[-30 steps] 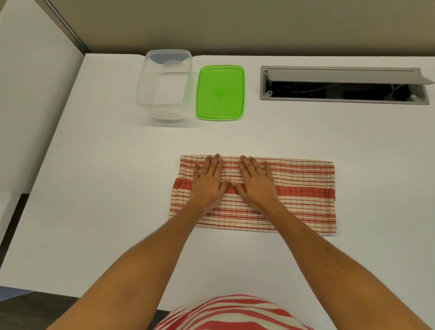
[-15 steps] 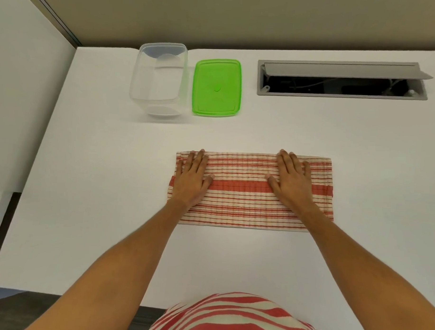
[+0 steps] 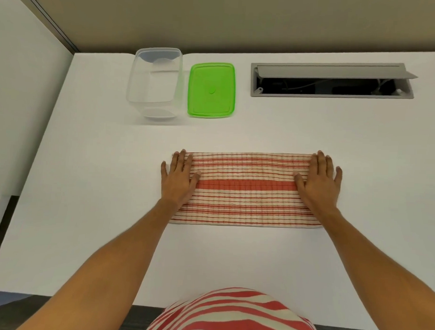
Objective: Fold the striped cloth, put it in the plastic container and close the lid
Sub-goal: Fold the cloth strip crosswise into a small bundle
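Observation:
The red-and-cream striped cloth [image 3: 245, 189] lies folded into a long flat band in the middle of the white table [image 3: 99, 210]. My left hand [image 3: 177, 179] presses flat on its left end, fingers straight and partly over the cloth's edge. My right hand [image 3: 318, 179] presses flat on its right end the same way. The clear plastic container [image 3: 155, 82] stands open and empty at the back left. Its green lid [image 3: 211, 90] lies flat on the table just to the right of it.
A grey cable hatch [image 3: 330, 80] with its flap raised is set into the table at the back right. A white partition [image 3: 19, 96] runs along the table's left side. The table's front edge is close to my body.
Both hands have slid apart along the cloth, from its middle out to its two ends, smoothing it flat. The cloth itself has stayed in place.

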